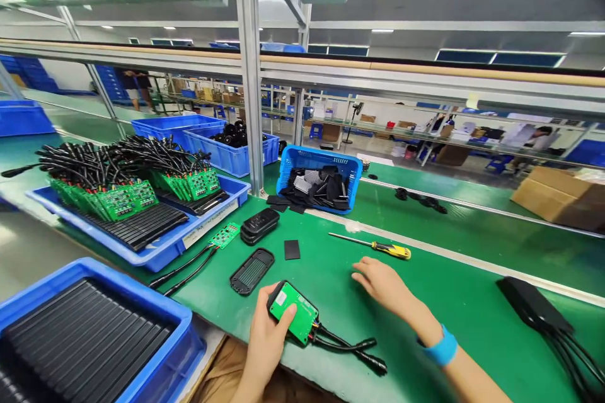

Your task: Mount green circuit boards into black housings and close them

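Now the left grip (267,331) holds the circuit board (303,316), thumb atop.

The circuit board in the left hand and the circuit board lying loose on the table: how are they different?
The held board sits in a black case; the loose board is uncased. The held board's cables run right, the loose board's cables toward lower left. Both are green with black cables.

A green workbench (326,274) carries, left to right, a blue tray (163,254), a circuit board (224,236) with cables, a ribbed casing half (252,271), stacked black casings (259,225), a black square pad (292,250) and a yellow-handled screwdriver (390,249). Farther right lies a black cabled unit (536,305).
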The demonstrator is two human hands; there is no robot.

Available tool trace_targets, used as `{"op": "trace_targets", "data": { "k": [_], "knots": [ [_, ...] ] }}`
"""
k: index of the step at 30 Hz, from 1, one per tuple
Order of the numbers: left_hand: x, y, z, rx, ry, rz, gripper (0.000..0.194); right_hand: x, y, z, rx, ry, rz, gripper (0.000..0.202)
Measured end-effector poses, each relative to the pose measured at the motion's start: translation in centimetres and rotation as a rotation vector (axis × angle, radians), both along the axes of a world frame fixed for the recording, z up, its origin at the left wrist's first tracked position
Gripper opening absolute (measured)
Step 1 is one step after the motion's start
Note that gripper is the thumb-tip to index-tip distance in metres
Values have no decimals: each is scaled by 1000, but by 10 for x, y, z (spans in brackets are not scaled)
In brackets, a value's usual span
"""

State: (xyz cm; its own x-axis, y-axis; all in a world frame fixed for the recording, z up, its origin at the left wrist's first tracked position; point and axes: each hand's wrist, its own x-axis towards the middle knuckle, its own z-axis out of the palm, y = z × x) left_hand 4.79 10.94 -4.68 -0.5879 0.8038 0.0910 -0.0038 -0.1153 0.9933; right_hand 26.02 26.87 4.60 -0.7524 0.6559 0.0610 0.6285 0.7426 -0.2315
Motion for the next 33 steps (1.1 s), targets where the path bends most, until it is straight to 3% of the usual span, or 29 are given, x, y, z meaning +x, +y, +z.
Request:
{"op": "trace_targets", "data": {
  "k": [2,5,8,10,12,14,18,21,25,27,28,30,33],
  "knots": [
    [1,-3,4,16,-7,-7,42,-2,-5,-3,-120,90,77,30],
    [4,-7,7,35,6,-35,34,-12,-33,-16,-310,216,183,30],
    [3,-7,6,24,41,-53,30,-20,-44,-28,-258,185,176,31],
    [-1,-5,6,-21,100,-60,29,-19,-28,-33,-85,77,83,31],
    [-7,-1,8,-110,238,-64,29,-11,3,-35,140,-46,-103,31],
    [-13,4,10,-191,447,-30,30,4,39,-38,263,-88,-279,34],
    [-21,12,9,-300,796,66,32,33,92,-43,303,-124,-406,26],
    [-20,13,6,-361,923,85,34,37,99,-41,266,-121,-369,9],
    [-18,14,2,-347,983,93,45,16,63,-23,214,3,-289,19],
    [-19,15,0,-332,1004,80,46,-1,28,-11,156,170,-247,22],
    [-20,15,-1,-326,1013,76,46,-10,9,-7,82,386,-208,19],
    [-21,15,-3,-314,1027,77,46,-26,-26,-5,-55,663,-90,15],
    [-21,16,-4,-300,1041,82,46,-44,-58,-12,-125,662,89,11]
  ]
}}
